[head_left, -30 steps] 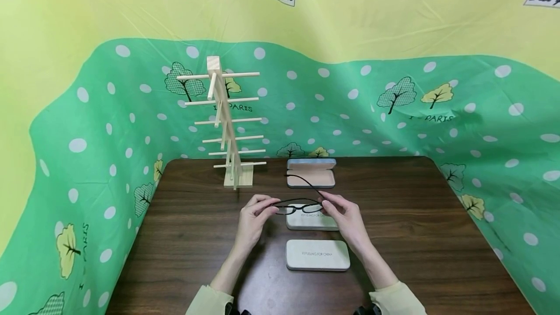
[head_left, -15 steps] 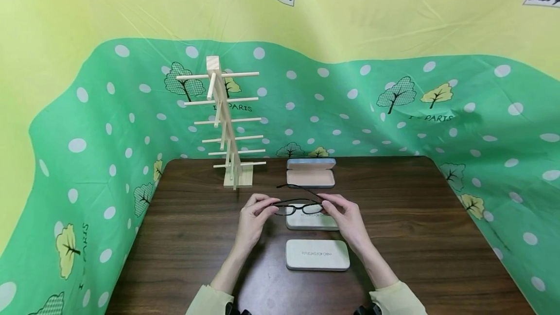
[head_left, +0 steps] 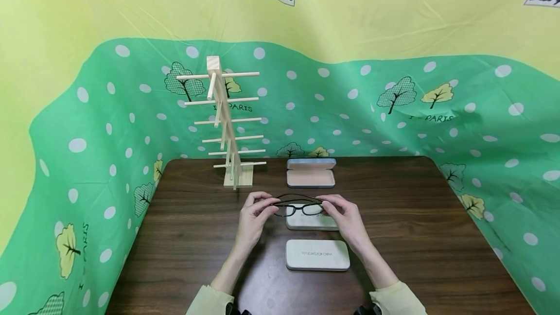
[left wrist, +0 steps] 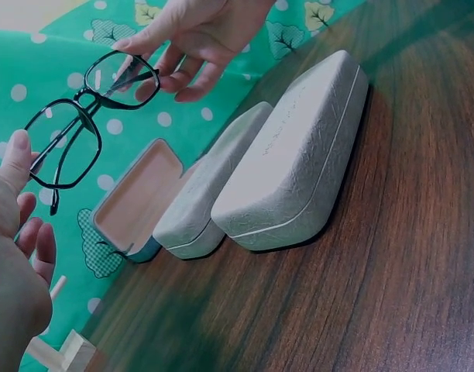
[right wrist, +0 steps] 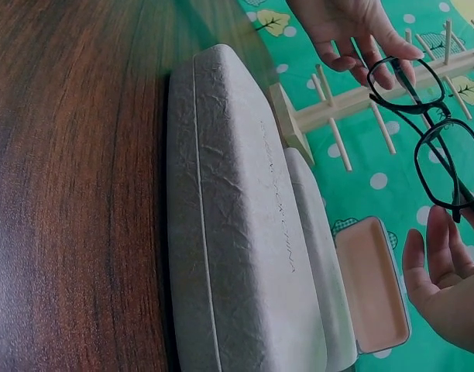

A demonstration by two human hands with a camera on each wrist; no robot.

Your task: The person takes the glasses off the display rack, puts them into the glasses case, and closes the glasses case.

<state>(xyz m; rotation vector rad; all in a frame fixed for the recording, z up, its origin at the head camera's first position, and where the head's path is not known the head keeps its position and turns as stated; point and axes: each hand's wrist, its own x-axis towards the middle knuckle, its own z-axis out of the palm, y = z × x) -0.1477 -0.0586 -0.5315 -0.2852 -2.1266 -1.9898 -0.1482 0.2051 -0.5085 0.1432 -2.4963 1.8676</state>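
Black-framed eyeglasses [head_left: 299, 208] are held up above the table, lenses toward me, with both temple arms folded across behind the lenses. My left hand [head_left: 253, 218] pinches one end of the frame between thumb and fingers. At the opposite end, my right hand [head_left: 347, 218] pinches the hinge corner the same way. Below and behind the glasses lies a closed pale glasses case [head_left: 312, 224], partly covered by them in the head view. Nearer to me is a second closed case [head_left: 317, 255] with small lettering. In the left wrist view the folded eyeglasses [left wrist: 88, 97] hang between both hands.
An open glasses case [head_left: 310, 179] with a pinkish lining stands at the back of the dark wooden table [head_left: 407, 227]. Left of it rises a wooden rack [head_left: 226, 120] with several pegs jutting out. A green and yellow patterned cloth [head_left: 341, 106] surrounds the table.
The temple arm on the right, which stuck out toward the back, has swung inward and now lies folded behind the lenses. Both hands have stayed nearly in place.
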